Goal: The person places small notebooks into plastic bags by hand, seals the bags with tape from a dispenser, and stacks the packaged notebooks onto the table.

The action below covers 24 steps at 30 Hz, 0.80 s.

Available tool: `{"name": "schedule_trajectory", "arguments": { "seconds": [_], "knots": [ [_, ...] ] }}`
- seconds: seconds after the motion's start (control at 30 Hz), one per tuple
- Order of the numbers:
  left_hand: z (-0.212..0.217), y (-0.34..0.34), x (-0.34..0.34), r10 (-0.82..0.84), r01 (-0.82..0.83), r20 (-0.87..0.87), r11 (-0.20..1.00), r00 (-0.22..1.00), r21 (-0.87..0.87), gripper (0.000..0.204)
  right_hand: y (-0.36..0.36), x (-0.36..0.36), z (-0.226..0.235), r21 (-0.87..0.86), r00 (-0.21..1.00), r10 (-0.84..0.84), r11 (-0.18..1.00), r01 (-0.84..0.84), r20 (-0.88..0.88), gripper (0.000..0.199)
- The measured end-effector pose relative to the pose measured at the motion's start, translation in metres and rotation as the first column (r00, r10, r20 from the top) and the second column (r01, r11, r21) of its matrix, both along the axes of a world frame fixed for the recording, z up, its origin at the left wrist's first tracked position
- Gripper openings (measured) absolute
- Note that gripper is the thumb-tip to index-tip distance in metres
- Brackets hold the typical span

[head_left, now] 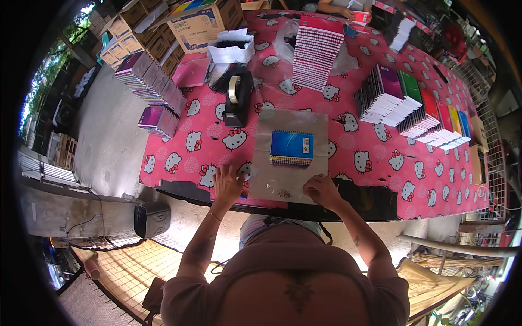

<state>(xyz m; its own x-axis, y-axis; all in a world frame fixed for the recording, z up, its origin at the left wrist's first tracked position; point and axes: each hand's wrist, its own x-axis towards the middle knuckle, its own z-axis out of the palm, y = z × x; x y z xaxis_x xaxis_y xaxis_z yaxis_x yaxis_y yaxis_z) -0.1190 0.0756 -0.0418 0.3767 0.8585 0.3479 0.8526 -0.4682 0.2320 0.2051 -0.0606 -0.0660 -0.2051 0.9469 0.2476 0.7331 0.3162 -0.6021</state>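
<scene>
A small stack of spiral notebooks (292, 145) with a blue cover on top lies on a greyish-beige sheet (291, 120) in front of me. Whether that sheet is paper or a plastic wrapper I cannot tell. My left hand (228, 185) rests on the pink tablecloth left of the sheet, fingers spread and holding nothing. At the sheet's near right corner, my right hand (322, 191) has its fingers curled together on the edge. A black tape dispenser (237, 103) with a roll of tape stands beyond my left hand.
A tall stack of red notebooks (318, 51) stands at the back. Rows of coloured notebooks (383, 95) fill the right side, and wrapped notebook stacks (155, 89) line the left edge near cardboard boxes (204, 27). Another person's hand (346, 13) is at the far side.
</scene>
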Motion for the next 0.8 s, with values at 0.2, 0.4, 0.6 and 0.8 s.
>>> {"name": "schedule_trajectory", "arguments": {
  "seconds": [0.2,0.4,0.6,0.8],
  "knots": [
    [-0.010,0.022,-0.043,-0.151,0.162,0.254,0.986,0.956,-0.027,0.011,0.010,-0.015,0.014,-0.089,0.991,-0.119,0.989,0.114,-0.059,0.015],
    [0.009,-0.008,-0.015,-0.243,0.333,0.396,0.926,0.886,-0.176,0.006,0.021,-0.024,0.038,0.022,0.920,-0.357,0.931,0.365,-0.161,0.007],
    [0.019,0.002,0.010,-0.218,0.240,0.342,0.971,0.914,-0.021,0.063,0.042,-0.019,0.056,-0.005,0.885,-0.425,0.902,0.432,-0.190,0.012],
    [0.017,0.078,0.071,-0.133,0.634,0.791,0.683,0.597,-0.363,0.055,0.079,0.008,0.063,0.058,0.874,-0.483,0.872,0.486,-0.055,0.018]
  ]
}}
